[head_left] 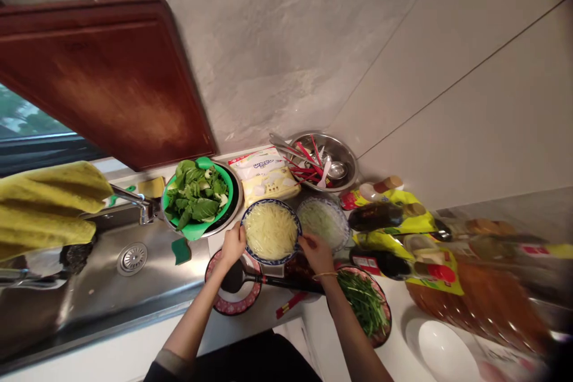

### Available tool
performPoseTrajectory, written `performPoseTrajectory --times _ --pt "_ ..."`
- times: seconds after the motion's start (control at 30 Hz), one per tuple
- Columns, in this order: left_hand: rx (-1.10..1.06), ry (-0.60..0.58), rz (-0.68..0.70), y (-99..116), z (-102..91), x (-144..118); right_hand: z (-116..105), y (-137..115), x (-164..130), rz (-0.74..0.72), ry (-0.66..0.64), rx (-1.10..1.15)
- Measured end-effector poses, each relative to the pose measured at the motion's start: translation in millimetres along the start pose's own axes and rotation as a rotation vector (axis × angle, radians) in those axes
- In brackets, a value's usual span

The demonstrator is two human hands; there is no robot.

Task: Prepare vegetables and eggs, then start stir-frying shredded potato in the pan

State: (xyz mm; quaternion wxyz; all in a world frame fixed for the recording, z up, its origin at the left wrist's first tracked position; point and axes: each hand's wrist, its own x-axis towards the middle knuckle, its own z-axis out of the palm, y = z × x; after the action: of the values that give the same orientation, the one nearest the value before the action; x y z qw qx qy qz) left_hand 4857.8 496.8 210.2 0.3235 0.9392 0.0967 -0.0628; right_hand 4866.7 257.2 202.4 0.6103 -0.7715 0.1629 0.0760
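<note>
The person's left hand (pixel 233 245) grips the left rim of a blue-rimmed bowl (pixel 271 231) filled with pale shredded strips, fingers curled over the edge. The right hand (pixel 316 252) holds the same bowl at its right rim, fingers closed on the edge, with a thin band at the wrist. The bowl sits between the two hands above the counter (pixel 398 358), just right of the sink (pixel 129 274); whether it rests on the counter or is lifted clear cannot be told. Directly below the bowl lies a black ladle (pixel 237 277), its scoop over a red patterned plate (pixel 233 301) and its handle running right under the right wrist. Just beside the bowl on the right stands a second bowl (pixel 323 221) with pale green shreds. A green colander (pixel 197 197) of leafy greens sits in a metal basin at the upper left of the bowl, touching or nearly so. Behind are a white packet (pixel 265 176) and a metal bowl (pixel 329 161) holding red chopsticks and spoons. A plate of chopped green stalks (pixel 364 304) lies by the right forearm. Bottles (pixel 394 215) lie on their sides at the right. A wooden cutting board (pixel 102 77) leans against the wall above the sink, and a yellow cloth (pixel 45 203) hangs at the left.
</note>
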Motion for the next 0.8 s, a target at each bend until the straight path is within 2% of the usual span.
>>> performPoseTrajectory --times 0.1,0.17,0.27,0.37,0.5,0.67,0.73,0.8 --pt "-0.059 0.052 0.021 -2.7 -15.6 -13.5 3.7 -7.3 -15.1 0.212 -0.178 0.389" --pt "-0.086 0.068 0.006 -7.3 -27.0 -23.1 7.8 -14.6 -25.6 0.328 -0.342 0.544" --pt "-0.101 0.088 -0.020 -19.2 -45.4 -38.4 18.5 -26.8 -39.5 0.404 -0.547 0.617" --pt "-0.101 0.116 -0.054 -37.2 -64.9 -55.4 38.6 -35.7 -51.4 0.470 -0.686 0.618" --pt "-0.118 0.149 -0.140 -69.3 -91.4 -80.5 81.3 -39.3 -70.2 0.511 -0.758 0.589" --pt "-0.119 0.195 -0.264 -116.0 -120.3 -110.1 146.2 -32.3 -104.6 0.513 -0.744 0.543" --pt "-0.072 0.261 -0.300 -132.2 -129.3 -121.6 172.9 -27.4 -119.9 0.512 -0.749 0.552" --pt "0.033 0.366 -0.248 -145.6 -136.5 -133.6 199.3 -22.6 -134.8 0.523 -0.764 0.577"
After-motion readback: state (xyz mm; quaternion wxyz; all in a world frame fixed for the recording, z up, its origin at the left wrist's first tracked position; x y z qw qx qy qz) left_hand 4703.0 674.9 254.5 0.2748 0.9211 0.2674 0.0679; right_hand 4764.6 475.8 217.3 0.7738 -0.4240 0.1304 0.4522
